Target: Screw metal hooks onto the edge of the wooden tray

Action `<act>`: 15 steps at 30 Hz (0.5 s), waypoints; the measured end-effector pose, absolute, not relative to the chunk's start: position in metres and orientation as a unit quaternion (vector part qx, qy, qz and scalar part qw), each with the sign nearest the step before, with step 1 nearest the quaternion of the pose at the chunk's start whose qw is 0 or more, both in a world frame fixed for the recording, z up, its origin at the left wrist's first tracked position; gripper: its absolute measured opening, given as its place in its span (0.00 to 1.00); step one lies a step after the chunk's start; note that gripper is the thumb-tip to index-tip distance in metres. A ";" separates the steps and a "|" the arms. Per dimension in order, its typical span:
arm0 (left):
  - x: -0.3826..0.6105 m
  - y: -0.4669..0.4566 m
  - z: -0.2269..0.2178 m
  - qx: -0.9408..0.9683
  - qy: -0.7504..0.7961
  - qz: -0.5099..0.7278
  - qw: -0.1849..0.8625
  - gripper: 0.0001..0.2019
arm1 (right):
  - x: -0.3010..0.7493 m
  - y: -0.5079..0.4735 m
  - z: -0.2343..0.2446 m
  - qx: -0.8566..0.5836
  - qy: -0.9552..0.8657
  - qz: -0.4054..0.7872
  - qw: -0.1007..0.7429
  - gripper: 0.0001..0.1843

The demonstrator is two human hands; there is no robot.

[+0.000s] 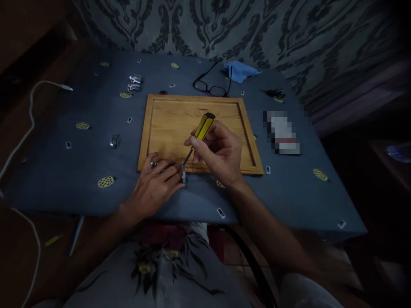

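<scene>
A framed wooden panel (pixel 195 124) lies flat on the table, its near edge toward me. My right hand (pixel 224 149) is closed around a screwdriver (pixel 204 127) with a yellow and black handle, held at a slant. The shaft points down to a shiny metal hinge (pixel 183 174) at the panel's near edge. My left hand (pixel 157 182) presses on that hinge with its fingers close together, covering much of it. Whether the tip sits in a screw is too small to tell.
Two more metal hinges (pixel 135 83) lie at the back left, and a single hinge (pixel 114 141) is left of the panel. Behind it are eyeglasses (pixel 210 87) and a blue cloth (pixel 240 71). A blurred-out object (pixel 284 132) lies to the right. A white cable (pixel 32 111) runs along the left.
</scene>
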State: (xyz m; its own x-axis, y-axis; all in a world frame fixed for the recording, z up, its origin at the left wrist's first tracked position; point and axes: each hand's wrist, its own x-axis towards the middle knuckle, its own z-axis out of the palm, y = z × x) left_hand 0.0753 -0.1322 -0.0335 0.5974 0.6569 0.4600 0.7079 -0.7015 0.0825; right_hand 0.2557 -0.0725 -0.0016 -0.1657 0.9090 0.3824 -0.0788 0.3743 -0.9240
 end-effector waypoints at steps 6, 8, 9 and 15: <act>0.076 -0.132 -0.033 -0.893 -0.379 -0.236 0.056 0.08 | 0.255 -0.073 -0.003 -0.335 -0.616 0.448 0.555 0.22; 0.076 -0.132 -0.033 -0.892 -0.379 -0.241 0.055 0.08 | 0.255 -0.073 -0.003 -0.330 -0.616 0.451 0.555 0.22; 0.076 -0.132 -0.034 -0.891 -0.379 -0.242 0.054 0.08 | 0.255 -0.073 -0.002 -0.327 -0.616 0.454 0.555 0.21; 0.076 -0.132 -0.034 -0.893 -0.379 -0.236 0.057 0.08 | 0.255 -0.073 -0.002 -0.334 -0.613 0.459 0.549 0.23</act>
State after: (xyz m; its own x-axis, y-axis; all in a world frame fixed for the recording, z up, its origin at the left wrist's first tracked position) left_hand 0.0755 -0.1317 -0.0338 0.6009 0.6507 0.4643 0.7042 -0.7057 0.0776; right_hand 0.2548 -0.0731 -0.0018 -0.1750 0.9137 0.3668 -0.0950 0.3551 -0.9300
